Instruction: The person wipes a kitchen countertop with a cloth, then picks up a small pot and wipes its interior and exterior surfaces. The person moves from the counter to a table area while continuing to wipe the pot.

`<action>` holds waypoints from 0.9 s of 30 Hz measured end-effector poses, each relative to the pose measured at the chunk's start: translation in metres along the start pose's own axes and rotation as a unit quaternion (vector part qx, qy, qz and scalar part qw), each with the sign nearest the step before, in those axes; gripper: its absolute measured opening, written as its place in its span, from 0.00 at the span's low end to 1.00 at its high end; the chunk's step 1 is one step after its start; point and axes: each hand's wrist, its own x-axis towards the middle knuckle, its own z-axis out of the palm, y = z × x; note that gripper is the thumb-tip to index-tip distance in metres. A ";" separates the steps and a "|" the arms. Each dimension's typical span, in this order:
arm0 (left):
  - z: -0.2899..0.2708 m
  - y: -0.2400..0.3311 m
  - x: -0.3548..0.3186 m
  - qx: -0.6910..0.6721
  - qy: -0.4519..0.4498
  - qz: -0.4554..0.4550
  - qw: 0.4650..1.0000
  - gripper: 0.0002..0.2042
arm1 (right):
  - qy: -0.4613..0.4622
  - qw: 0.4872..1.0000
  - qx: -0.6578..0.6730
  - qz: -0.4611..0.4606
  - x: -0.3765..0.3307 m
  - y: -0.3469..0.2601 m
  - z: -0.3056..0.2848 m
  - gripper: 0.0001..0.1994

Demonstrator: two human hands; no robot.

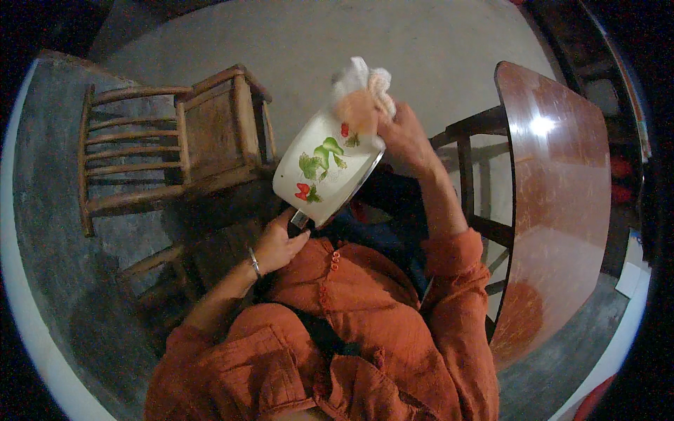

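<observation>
The left hand [277,245] is closed on the handle of a white flowered pot [324,167] tilted above the lap, the right hand [400,137] presses a cloth [361,88] against its rim, so a one-handed grip may slip and drop it.

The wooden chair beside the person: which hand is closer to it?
The left. The left hand grips the pot by its handle, just below and right of the wooden chair. The right hand presses a cloth at the pot's far side.

Chair [210,133] blocks left, table [562,196] right; ahead open.
</observation>
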 end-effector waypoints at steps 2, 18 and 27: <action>-0.002 -0.015 0.001 0.047 0.009 0.052 0.998 0.18 | 0.042 0.969 -0.110 -0.217 -0.028 -0.039 0.016 0.19; -0.008 0.020 0.000 -0.087 -0.025 -0.084 0.992 0.21 | -0.022 0.996 0.088 0.008 -0.007 -0.022 0.007 0.25; -0.005 -0.010 0.005 0.031 -0.004 0.042 0.999 0.23 | 0.091 0.944 -0.187 -0.257 -0.032 -0.044 0.019 0.19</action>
